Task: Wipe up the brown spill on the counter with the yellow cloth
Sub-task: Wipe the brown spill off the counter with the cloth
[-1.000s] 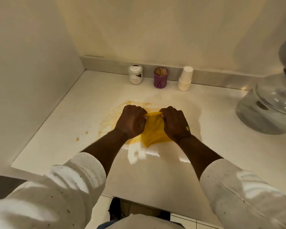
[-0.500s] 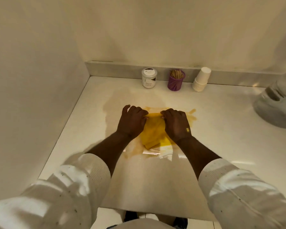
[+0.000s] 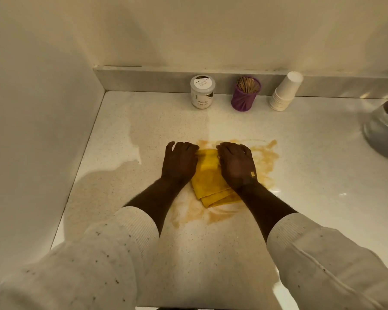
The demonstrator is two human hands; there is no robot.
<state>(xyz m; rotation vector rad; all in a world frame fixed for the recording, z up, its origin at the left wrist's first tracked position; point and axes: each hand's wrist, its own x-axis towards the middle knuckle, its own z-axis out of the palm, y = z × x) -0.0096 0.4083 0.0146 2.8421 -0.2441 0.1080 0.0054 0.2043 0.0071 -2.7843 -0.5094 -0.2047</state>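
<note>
White counter fills a corner, with pale walls on the left and at the far side. Near the middle of it lies the yellow cloth, folded into a thick pad and lying flat on the counter. Both hands press down on the cloth. The left hand lies on the cloth's left side, with its fingers bent over the far edge. The right hand lies on the cloth's right side, and its fingers curl over the far edge too. The two hands are side by side, with a strip of yellow showing between them. The near corner of the cloth sticks out from under the wrists. Each hand is flat and bent at the fingers, pushing on the cloth, not closed in a fist. The brown spill is all around the cloth. It is smeared on the right of the right hand, at the far edge, and in thin swirls on the near side. White sleeves cover both arms up to the wrists. Far back by the wall stand three things in a row. On the left is a white jar with a lid. In the middle is a purple cup full of thin sticks. On the right leans a stack of white paper cups.
</note>
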